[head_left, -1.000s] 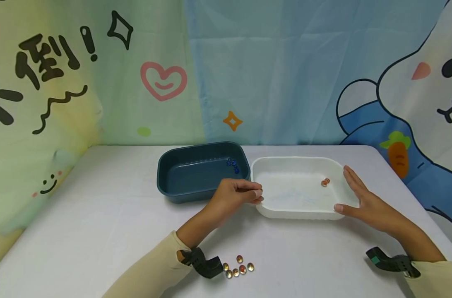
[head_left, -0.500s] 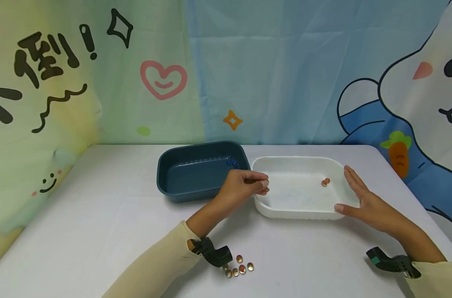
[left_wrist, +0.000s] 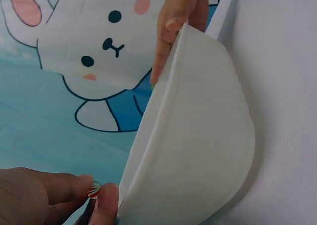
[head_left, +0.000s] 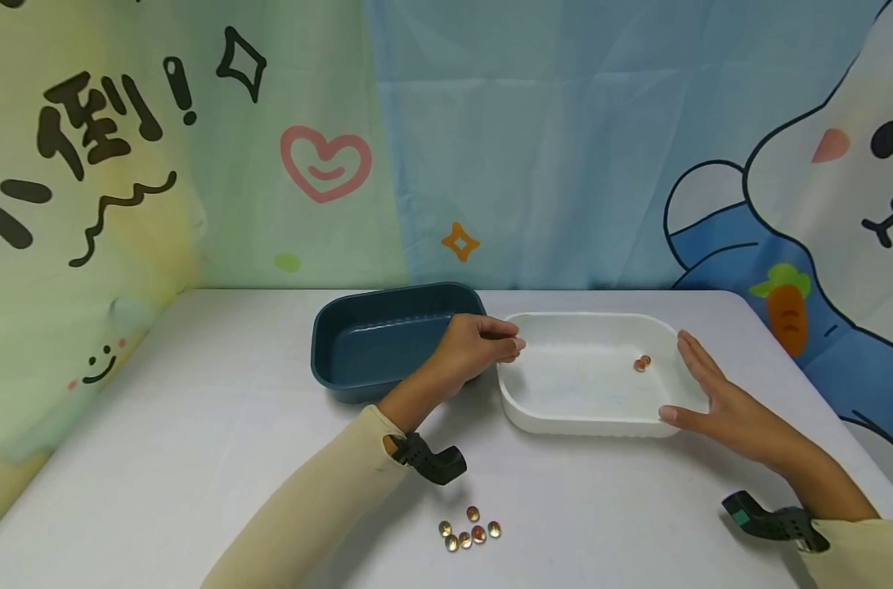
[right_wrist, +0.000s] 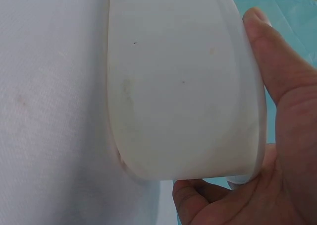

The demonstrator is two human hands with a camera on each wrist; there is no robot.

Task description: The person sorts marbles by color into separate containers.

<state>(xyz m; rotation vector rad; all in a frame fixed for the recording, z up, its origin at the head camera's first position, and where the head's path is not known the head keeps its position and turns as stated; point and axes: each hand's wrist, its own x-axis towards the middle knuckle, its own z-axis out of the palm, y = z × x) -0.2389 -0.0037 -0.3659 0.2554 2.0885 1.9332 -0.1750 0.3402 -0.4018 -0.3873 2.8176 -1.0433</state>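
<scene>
Between thumb and fingertips my left hand pinches a small glass bead with red, white and green swirls. It hovers over the left rim of the white tray, beside the dark blue tray. My right hand grips the white tray's right end, thumb on the front rim and fingers round the end, as the right wrist view also shows. A few orange-brown beads lie inside the white tray toward the right. The dark tray's right side is partly covered by my left hand.
Several gold and reddish glass beads lie loose on the white table near its front, below my left wrist. A printed cloth backdrop hangs right behind the table.
My left hand first moved right over the white tray's left rim, then back and slightly left, now covering the blue beads in the dark tray. My right hand stays put.
</scene>
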